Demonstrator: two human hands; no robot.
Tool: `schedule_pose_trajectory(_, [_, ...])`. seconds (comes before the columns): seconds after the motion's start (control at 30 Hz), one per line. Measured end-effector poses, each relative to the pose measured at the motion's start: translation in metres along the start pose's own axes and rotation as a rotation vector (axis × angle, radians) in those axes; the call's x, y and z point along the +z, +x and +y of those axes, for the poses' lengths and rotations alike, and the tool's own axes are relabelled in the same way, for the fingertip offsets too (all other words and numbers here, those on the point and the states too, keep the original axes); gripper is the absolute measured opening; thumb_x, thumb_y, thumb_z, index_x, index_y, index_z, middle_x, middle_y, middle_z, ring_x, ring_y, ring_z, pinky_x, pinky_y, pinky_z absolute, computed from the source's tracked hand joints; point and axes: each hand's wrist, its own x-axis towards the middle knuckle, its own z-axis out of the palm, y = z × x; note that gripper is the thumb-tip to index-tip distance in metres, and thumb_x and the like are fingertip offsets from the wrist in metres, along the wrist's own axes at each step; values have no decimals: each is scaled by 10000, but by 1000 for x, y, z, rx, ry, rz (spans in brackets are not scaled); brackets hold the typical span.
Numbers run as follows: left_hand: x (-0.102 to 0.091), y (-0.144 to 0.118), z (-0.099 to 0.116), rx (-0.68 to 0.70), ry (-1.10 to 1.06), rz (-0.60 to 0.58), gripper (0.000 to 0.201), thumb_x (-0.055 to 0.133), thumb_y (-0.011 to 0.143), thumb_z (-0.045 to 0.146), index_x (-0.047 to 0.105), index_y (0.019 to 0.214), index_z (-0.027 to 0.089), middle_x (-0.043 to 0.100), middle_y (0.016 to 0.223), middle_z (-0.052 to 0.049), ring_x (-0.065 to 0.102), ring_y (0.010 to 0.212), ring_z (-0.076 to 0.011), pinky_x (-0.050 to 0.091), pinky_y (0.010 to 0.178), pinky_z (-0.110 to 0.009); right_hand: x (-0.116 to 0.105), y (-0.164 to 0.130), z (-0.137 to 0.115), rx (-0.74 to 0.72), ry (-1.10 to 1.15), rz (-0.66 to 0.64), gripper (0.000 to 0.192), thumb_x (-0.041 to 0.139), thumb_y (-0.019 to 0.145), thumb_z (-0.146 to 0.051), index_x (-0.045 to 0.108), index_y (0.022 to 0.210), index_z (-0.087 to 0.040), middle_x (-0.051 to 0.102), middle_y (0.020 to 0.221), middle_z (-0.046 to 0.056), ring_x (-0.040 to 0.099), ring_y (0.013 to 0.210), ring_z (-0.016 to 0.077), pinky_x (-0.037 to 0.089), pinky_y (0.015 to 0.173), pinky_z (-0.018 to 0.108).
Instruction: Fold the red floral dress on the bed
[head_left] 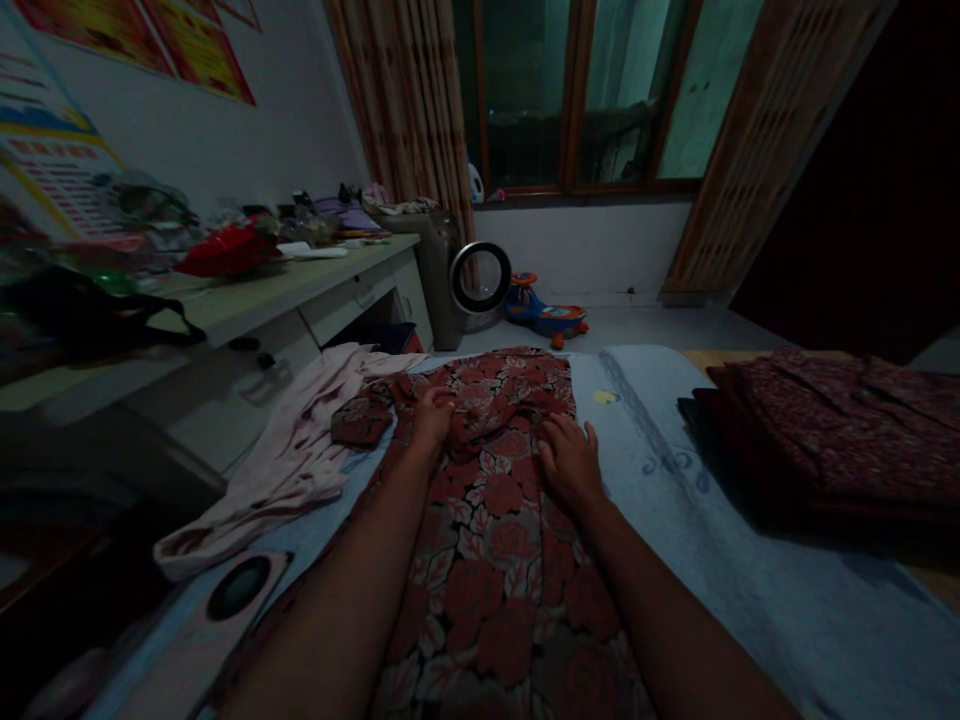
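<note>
Forearms extend, left hand and right hand on floral garment

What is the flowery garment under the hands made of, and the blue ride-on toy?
The flowery garment looks like soft, matte cloth, because it wrinkles and drapes. The ride-on toy is probably smooth, hard plastic: bright colours, rounded shapes.

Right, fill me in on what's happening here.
Someone's left hand is on a red floral garment, beside a bunched fold, with the right hand at its right edge. The garment lies spread over a pale blue sheet. A pink cloth lies to its left, and a stack of folded clothes sits to its right.
</note>
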Motion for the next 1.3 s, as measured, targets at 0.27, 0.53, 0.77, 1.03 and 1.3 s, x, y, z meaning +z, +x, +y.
schedule_pose_trajectory(0.27, [-31, -19, 7, -129, -365, 119, 377, 542, 710, 126, 657, 1066, 171, 707, 835, -26, 692, 697, -127, 572, 710, -255, 6, 2, 7, -91, 52, -122, 309, 483, 945, -258, 650, 1200, -211, 619, 1361, 108, 516, 1282, 244, 259, 1131, 472])
schedule_pose_trajectory(0.53, [-47, -40, -18, 84, 153, 27, 762, 701, 678, 120, 497, 1407, 203, 600, 1382, -104, 582, 1259, -238, 465, 1058, -339, 6, 2, 6, -53, 27, -200, 364, 478, 956, -281, 632, 1278, -212, 591, 1404, 110, 493, 1324, 255, 221, 1161, 514])
schedule_pose_trajectory(0.77, [-63, -54, -16, 51, 147, -29, 308, 568, 795, 143, 733, 1052, 184, 724, 1183, -67, 644, 1166, -233, 466, 1058, -372, 6, 2, 7, -54, -23, -229, 386, 501, 942, -284, 622, 1303, -217, 575, 1418, 117, 488, 1327, 264, 238, 1159, 509])
schedule_pose_trajectory(1.03, [-72, -51, 3, 174, -59, 20, 583, 638, 769, 172, 592, 1350, 195, 668, 1268, -77, 625, 1187, -232, 481, 1065, -384, 6, 2, 6, -55, -41, -239, 382, 498, 942, -285, 626, 1292, -202, 568, 1422, 119, 486, 1320, 260, 246, 1153, 491])
schedule_pose_trajectory(1.3, [-74, -47, 8, 20, -495, -18, 694, 648, 693, 190, 510, 1372, 218, 679, 1214, -75, 676, 1064, -224, 584, 894, -346, 7, 2, 7, -50, -60, -229, 383, 509, 938, -303, 631, 1292, -224, 576, 1417, 113, 493, 1314, 271, 268, 1139, 496])
